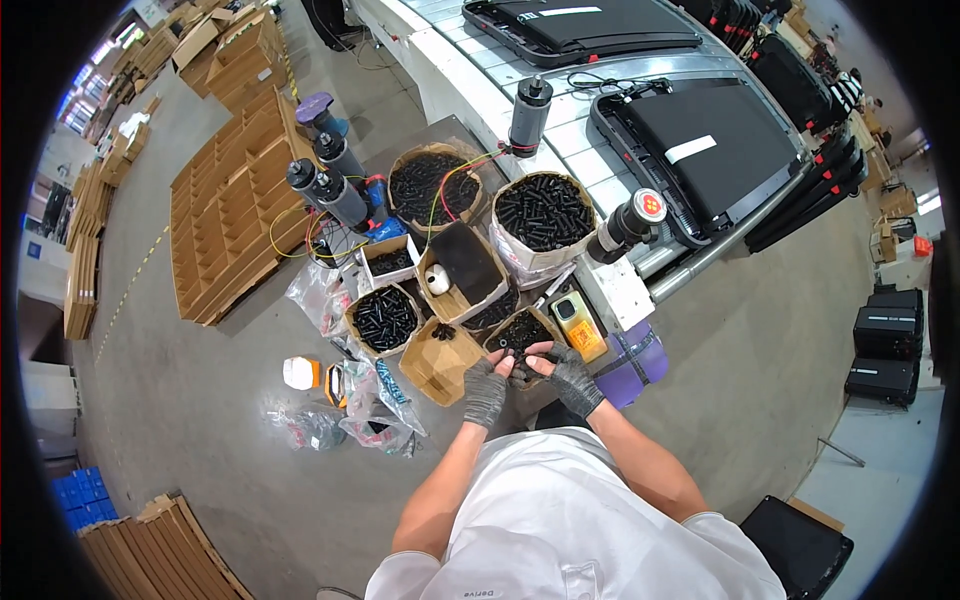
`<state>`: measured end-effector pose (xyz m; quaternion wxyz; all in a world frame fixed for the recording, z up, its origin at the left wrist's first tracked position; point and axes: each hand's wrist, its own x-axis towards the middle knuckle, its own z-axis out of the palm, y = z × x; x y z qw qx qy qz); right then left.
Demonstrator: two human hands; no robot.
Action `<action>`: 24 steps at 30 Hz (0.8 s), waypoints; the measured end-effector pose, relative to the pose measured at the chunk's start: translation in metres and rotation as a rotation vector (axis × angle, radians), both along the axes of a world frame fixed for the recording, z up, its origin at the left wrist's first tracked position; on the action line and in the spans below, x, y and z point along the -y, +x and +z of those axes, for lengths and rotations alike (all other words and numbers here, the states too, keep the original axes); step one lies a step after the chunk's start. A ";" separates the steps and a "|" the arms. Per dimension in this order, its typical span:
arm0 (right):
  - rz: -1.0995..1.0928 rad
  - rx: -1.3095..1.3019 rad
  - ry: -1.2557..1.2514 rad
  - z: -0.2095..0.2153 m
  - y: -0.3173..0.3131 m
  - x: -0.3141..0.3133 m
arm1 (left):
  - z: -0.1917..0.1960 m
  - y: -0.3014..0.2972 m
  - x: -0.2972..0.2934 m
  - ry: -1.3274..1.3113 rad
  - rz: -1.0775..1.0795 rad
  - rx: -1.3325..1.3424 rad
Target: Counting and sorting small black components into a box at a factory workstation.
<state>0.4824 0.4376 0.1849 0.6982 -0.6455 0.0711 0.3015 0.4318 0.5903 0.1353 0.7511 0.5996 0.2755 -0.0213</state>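
"What are you worrying about, biggest thing first?"

"Beyond the hands I'm seeing the roller conveyor (pixel 575 120), and nearer, a tall container (pixel 530 260). Containers are crowding together, so a reaching forearm could be tipping one. The open carton (pixel 430 378) is sitting just left of the left hand (pixel 487 390); a stray wrist could be jogging it. The phone (pixel 568 308) is lying beside the right hand (pixel 570 378), so an outward swing could be knocking it."

"And the hands?"

"They're hovering bent, fingertips close together over the near box (pixel 552 319). I can't tell whether they're gripping anything. The small black parts (pixel 525 328) are lying just beyond and beneath; a poor pinch could be dropping one among its look-alikes."

"Materials?"

"The conveyor is showing metallic rollers; the container is holding smooth, stubby black rods. The carton is looking like plain brown cardboard. Grey fingerless gloves are covering the palms. The parts are looking dark and loose, too tiny for shapes."
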 end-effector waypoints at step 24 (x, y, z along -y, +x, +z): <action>0.022 -0.112 0.170 -0.002 0.007 0.015 | 0.018 0.000 -0.020 -0.282 -0.285 0.006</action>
